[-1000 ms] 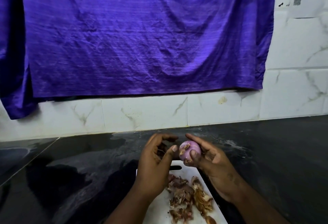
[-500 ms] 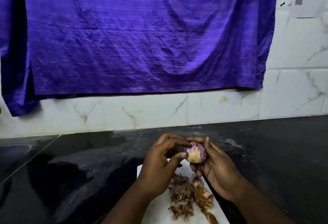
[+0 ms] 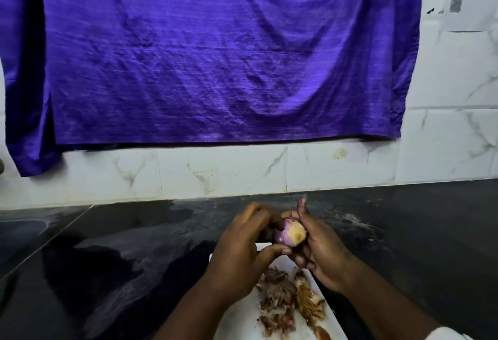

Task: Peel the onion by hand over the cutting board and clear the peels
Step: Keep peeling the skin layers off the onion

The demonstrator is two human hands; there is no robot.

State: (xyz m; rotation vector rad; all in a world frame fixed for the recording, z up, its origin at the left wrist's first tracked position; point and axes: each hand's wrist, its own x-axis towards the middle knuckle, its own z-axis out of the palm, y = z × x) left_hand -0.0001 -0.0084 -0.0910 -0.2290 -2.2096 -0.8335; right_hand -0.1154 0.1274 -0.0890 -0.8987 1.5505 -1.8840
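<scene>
Onion (image 3: 289, 233), small and rounded, glossy pale-purple flesh with a dull yellowish patch on the side turned toward the camera. It is held in the air just above the far end of the cutting board (image 3: 242, 321), a smooth white slab.

Left hand (image 3: 239, 256): fingers curled over the onion's top left, thumb tip pressed under its lower edge, so the bulb is pinched. Right hand (image 3: 322, 248): palm and curled lower fingers cup the onion from the right, while one finger stands straight up beside it. The bulb thus sits between the two hands, and its far side is hidden by the fingers.

Peels (image 3: 283, 296): a ragged heap of dry, papery brown and reddish scraps lying on the board, below the onion and between the forearms.

Around the board lies a polished black countertop (image 3: 107, 259) with grey veining. Beyond the board rises a wall of white marbled tiles (image 3: 229, 170), largely draped by a creased purple cloth (image 3: 215, 57) with a fine horizontal weave.
</scene>
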